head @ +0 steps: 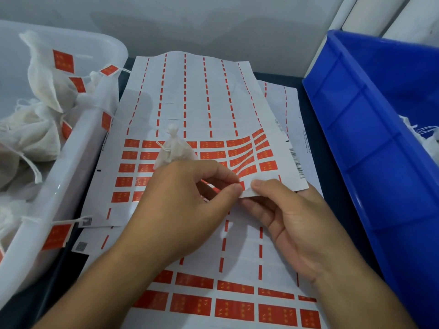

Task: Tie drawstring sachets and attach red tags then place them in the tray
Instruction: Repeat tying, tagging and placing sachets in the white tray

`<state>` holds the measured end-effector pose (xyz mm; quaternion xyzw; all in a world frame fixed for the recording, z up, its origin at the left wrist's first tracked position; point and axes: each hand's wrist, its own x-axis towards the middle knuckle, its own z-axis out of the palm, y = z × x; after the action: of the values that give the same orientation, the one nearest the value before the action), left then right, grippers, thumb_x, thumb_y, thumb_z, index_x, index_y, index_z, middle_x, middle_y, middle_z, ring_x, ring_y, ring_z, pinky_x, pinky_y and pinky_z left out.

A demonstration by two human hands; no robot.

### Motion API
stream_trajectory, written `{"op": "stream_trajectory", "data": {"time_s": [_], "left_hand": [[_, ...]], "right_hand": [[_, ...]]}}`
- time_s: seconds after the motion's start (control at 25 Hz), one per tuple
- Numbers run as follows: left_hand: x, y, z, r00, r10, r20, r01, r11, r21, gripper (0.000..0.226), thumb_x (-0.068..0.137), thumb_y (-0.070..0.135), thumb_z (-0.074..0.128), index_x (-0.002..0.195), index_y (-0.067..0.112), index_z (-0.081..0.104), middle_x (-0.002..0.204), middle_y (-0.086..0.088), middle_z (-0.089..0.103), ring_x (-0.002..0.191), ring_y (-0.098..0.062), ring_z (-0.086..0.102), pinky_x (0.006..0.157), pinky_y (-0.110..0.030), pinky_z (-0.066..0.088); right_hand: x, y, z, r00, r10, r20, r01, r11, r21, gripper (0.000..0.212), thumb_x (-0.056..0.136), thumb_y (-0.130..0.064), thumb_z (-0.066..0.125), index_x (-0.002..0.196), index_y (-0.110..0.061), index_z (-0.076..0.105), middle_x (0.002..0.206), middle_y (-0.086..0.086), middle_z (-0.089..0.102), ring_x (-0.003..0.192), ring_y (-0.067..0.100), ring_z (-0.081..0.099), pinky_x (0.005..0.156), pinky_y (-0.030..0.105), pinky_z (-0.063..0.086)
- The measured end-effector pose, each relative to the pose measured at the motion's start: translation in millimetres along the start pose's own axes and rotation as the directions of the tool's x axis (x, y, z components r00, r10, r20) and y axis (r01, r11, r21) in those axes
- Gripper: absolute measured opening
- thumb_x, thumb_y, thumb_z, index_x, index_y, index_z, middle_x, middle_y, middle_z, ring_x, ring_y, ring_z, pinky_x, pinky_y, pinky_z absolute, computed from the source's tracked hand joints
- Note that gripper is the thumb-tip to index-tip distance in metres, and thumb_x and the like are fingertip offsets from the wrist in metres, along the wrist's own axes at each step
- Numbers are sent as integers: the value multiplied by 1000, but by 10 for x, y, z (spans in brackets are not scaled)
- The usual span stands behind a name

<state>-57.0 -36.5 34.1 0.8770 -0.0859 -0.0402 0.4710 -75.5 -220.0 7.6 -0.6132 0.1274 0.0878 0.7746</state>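
Observation:
A white drawstring sachet lies tied on the upper sticker sheet, just beyond my left hand. Red tags fill the sheet's lower rows. My left hand pinches a red tag at the sheet's lifted near edge with thumb and forefinger. My right hand pinches that same white edge from the right, bending the sheet upward. A second sheet of red tags lies beneath my wrists.
A translucent white tray at the left holds several tagged sachets. A blue bin stands at the right with white sachets in its corner. A grey wall runs behind.

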Motion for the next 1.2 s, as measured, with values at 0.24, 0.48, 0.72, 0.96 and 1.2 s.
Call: {"op": "stream_trajectory", "data": {"time_s": [0.24,0.48,0.72,0.96,1.2], "left_hand": [[-3,42,-12,999,30,21,-30,999,31,8,82,53,69,87,55,64,79,40,62,87,22,58,57,1,47],[-32,64,-17,996,92,-7,-90,981,174,27,80,60,65,102,48,74,76,41,55,78,13,62,62,-3,47],[-55,71,9,994,106,-23,-99,973,211,23,83,60,62,99,48,74,74,41,57,88,20,57,61,0,44],[-37,29,25,997,73,-4,-72,988,137,31,79,63,64,102,46,75,80,37,64,86,23,57,62,0,49],[-39,-11,57,997,78,3,-76,975,208,22,84,58,62,96,46,76,77,35,64,88,21,56,61,-2,48]], "right_hand": [[3,32,-30,999,-12,-40,7,994,-109,25,91,-29,77,109,-47,71,110,-14,77,101,15,76,83,38,63],[12,22,10,999,-44,-18,41,988,-149,41,72,-46,81,112,-50,69,109,-13,78,98,19,77,81,45,63],[18,17,-6,998,-60,-20,56,988,-141,43,71,-39,81,112,-47,69,109,-10,78,100,19,77,82,44,63],[8,34,15,995,-84,-56,75,986,-152,46,72,-39,84,114,-47,68,108,-12,78,101,19,77,82,45,63],[-20,-15,28,993,-110,-45,97,967,-236,37,83,-33,83,110,-49,65,103,-20,77,93,7,76,71,33,65]]}}
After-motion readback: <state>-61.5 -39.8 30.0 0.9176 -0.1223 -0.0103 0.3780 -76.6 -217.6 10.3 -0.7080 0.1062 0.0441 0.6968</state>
